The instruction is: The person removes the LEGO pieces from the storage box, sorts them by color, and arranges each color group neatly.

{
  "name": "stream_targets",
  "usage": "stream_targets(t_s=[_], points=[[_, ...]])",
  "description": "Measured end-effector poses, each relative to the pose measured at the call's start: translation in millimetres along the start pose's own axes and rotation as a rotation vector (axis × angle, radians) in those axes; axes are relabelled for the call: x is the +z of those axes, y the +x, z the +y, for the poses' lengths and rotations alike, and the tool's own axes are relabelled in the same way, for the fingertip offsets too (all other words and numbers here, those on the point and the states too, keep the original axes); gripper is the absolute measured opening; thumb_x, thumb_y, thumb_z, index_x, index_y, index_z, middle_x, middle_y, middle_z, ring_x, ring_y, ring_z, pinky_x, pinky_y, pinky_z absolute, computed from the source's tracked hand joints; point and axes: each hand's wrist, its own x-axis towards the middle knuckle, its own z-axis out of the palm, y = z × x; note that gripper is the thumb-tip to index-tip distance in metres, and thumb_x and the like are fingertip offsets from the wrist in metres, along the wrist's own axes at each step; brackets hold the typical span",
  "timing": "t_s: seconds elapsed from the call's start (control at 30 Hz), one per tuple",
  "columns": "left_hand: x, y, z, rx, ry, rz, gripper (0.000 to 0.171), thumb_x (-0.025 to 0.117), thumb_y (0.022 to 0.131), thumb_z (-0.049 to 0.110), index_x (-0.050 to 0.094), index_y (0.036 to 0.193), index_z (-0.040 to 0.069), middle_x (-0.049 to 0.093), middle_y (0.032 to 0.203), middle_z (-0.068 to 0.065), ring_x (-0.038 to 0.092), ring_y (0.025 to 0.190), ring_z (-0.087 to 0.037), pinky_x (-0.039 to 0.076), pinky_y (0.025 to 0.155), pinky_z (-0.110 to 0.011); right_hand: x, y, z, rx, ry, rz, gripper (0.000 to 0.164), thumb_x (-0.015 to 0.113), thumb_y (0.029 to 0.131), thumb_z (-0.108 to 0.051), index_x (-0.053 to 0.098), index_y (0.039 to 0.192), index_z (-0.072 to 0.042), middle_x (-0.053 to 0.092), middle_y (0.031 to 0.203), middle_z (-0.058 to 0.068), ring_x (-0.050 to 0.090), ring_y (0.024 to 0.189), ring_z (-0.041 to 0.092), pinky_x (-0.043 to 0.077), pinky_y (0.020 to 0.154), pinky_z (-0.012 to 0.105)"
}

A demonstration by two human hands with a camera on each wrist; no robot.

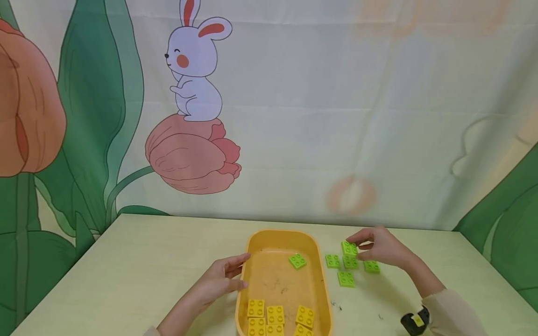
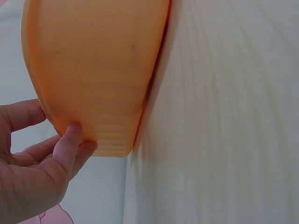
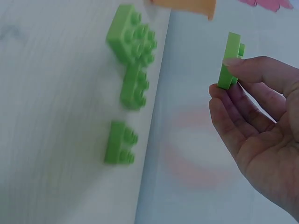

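An orange tray [image 1: 244, 280] stands on the pale table, with one green brick [image 1: 297, 261] at its far end and several yellow bricks [image 1: 275, 315] at its near end. My left hand [image 1: 235, 273] rests against the tray's left outer wall [image 2: 93, 70]; the thumb [image 2: 70, 137] and a finger touch it. My right hand [image 1: 357, 249] pinches a green brick [image 1: 349, 247] between thumb and fingertips, just above the table to the right of the tray. In the right wrist view this brick [image 3: 230, 60] stands on edge in my right hand [image 3: 229, 77]. Several more green bricks [image 1: 345, 278] lie below it [image 3: 134, 86].
A cloth backdrop with a rabbit [image 1: 195, 70] and tulips hangs right behind the table's far edge. A black wrist device [image 1: 416, 322] sits on my right forearm. Bare tabletop [image 1: 147, 261] stretches to the left of the tray and on the far right.
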Motion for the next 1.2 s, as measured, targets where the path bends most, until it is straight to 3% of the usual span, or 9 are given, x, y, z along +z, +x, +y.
stream_targets(t_s=[0.23,0.53,0.67,0.8,1.2], points=[[0.4,0.0,-0.1,-0.009,0.006,0.011,0.063,0.063,0.081,-0.005,0.034,0.137,-0.005,0.030,0.142,-0.026,0.035,0.126,-0.042,0.047,0.089,-0.038,-19,-18,31,0.129,-0.003,0.049,0.038,0.070,0.075,-0.005,0.062,0.111,0.004,0.061,0.110,0.019,0.058,0.100,0.031,0.052,0.080,0.032],[0.1,2.2,0.4,-0.006,-0.001,0.003,0.063,0.062,0.081,-0.005,0.033,0.137,-0.006,0.029,0.142,-0.026,0.035,0.126,-0.041,0.047,0.089,-0.038,-32,-31,69,0.183,-0.003,0.027,0.040,0.071,0.074,-0.003,0.061,0.111,0.009,0.062,0.109,0.023,0.059,0.099,0.036,0.053,0.077,0.031],[0.2,4.1,1.5,-0.011,-0.004,0.005,0.063,0.062,0.081,-0.005,0.033,0.137,-0.005,0.029,0.142,-0.025,0.035,0.126,-0.041,0.047,0.089,-0.038,-34,-33,80,0.229,-0.063,0.028,0.040,0.072,0.071,-0.003,0.063,0.108,0.009,0.064,0.105,0.023,0.060,0.095,0.035,0.053,0.075,0.034],[0.8,6.7,2.5,-0.021,-0.005,0.012,0.063,0.062,0.081,-0.005,0.034,0.137,-0.005,0.029,0.142,-0.025,0.035,0.126,-0.042,0.047,0.089,-0.038,-35,-32,91,0.274,-0.083,0.027,0.040,0.072,0.068,0.000,0.064,0.106,0.008,0.065,0.102,0.020,0.061,0.092,0.029,0.052,0.072,0.030],[2.5,13.9,7.9,-0.047,-0.010,0.035,0.064,0.062,0.081,-0.005,0.033,0.138,-0.004,0.029,0.142,-0.025,0.035,0.126,-0.041,0.048,0.089,-0.038,-39,-23,104,0.292,-0.076,-0.002,0.040,0.072,0.065,0.003,0.064,0.104,0.010,0.066,0.098,0.018,0.058,0.084,0.021,0.048,0.065,0.024]])
